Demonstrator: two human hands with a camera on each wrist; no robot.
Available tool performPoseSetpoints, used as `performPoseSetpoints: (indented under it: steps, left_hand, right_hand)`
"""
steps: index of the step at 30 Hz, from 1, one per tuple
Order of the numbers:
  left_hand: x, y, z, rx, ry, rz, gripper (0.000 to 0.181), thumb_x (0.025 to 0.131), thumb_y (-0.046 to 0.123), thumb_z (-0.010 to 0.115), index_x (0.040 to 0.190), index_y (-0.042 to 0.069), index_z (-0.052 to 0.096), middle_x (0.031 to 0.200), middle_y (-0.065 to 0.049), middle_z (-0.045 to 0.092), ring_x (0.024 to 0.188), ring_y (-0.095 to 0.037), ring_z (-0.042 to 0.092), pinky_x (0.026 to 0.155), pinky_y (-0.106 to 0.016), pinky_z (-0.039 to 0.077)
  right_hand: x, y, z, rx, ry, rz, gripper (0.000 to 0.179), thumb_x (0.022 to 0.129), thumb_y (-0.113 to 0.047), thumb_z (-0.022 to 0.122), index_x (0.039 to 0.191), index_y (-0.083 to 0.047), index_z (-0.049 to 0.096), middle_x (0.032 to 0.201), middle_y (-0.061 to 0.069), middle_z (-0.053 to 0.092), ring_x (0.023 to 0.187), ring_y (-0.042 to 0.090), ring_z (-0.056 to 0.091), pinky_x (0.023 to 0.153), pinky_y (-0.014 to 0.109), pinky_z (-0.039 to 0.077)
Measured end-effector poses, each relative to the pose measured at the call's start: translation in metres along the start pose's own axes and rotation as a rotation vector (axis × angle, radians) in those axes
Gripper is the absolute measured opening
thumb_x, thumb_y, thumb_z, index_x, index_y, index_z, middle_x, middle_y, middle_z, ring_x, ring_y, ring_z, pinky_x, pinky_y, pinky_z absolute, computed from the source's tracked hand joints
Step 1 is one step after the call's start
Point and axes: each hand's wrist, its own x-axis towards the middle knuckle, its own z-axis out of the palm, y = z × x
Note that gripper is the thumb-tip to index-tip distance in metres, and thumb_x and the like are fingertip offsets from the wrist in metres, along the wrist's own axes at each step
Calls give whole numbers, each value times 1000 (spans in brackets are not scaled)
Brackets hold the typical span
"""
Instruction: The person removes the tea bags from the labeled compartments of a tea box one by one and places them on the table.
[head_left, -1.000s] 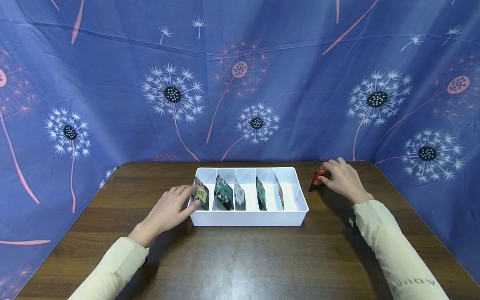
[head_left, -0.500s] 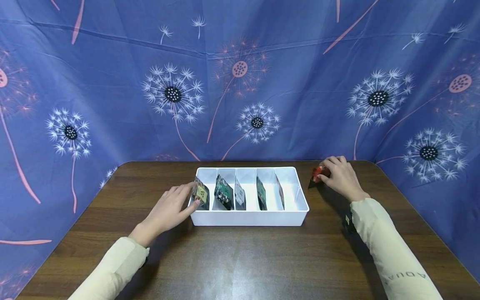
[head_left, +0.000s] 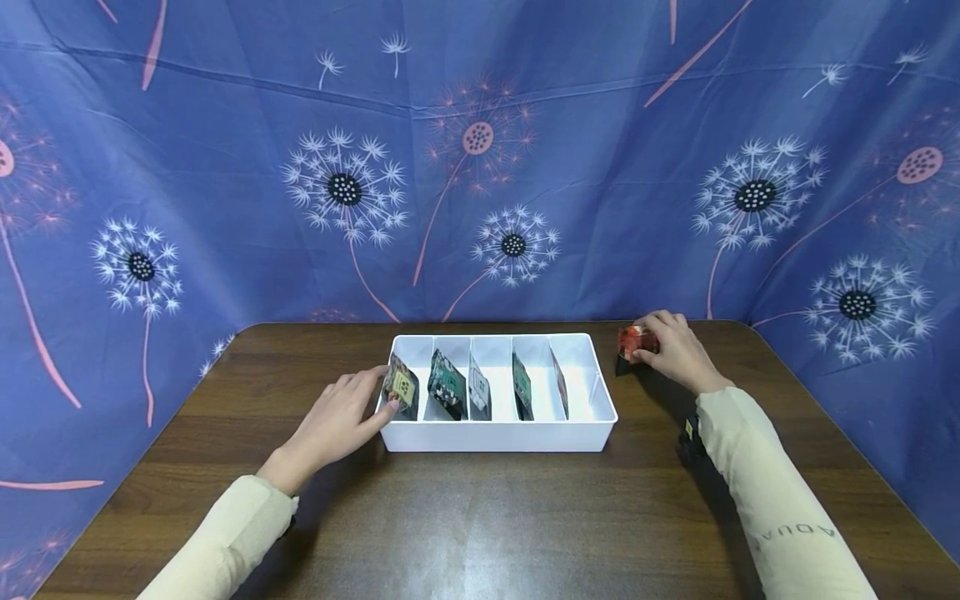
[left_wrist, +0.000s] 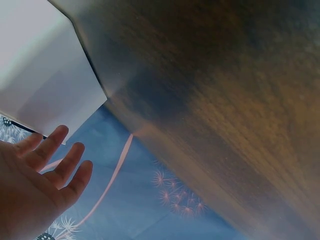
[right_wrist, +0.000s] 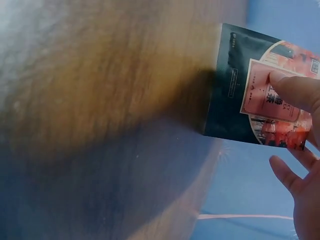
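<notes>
My right hand [head_left: 678,354] pinches a tea sachet [head_left: 636,340] between thumb and fingers, to the right of a white divided tray [head_left: 495,437]. In the right wrist view the sachet [right_wrist: 232,95] is dark green and red with a pink label, and the thumb presses on that label. Its lower edge stands close over the tabletop. My left hand [head_left: 337,417] touches the tray's left end, fingers loosely extended. The left wrist view has these fingers [left_wrist: 60,160] by the tray's wall [left_wrist: 65,90]. Beside the fingertips, the leftmost compartment holds a dark sachet with a yellow label [head_left: 402,385].
Along the tray stand a green patterned sachet [head_left: 448,385], a whitish one [head_left: 480,392], another green one [head_left: 522,387] and a thin reddish one [head_left: 559,383], leaning in their compartments. Behind the brown wooden table [head_left: 480,517] hangs a blue dandelion-print cloth [head_left: 600,167].
My right hand has shifted slightly left and back, and the sachet in it has turned so more of its red face shows. My left hand and the tray have stayed in place.
</notes>
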Motion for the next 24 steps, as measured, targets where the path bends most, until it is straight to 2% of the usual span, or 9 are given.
performPoseSetpoints:
  steps: [15,24]
  left_hand:
    - [0,-1,2,-16,2,5,60,91,51,44,137,13,37,133,-8,49,116,-30,48,93,-51,37]
    - [0,-1,2,-13,3,-1,61,90,53,43,137,14,37,133,-7,49,116,-30,48,93,-51,37]
  right_hand:
    - [6,6,9,119,-100,80,52,75,-5,71,122,-1,50,117,28,45,101,43,37,83,54,32]
    - [8,6,14,142,-162,84,56,76,-4,68,128,-1,45,120,31,41,105,46,36,89,58,30]
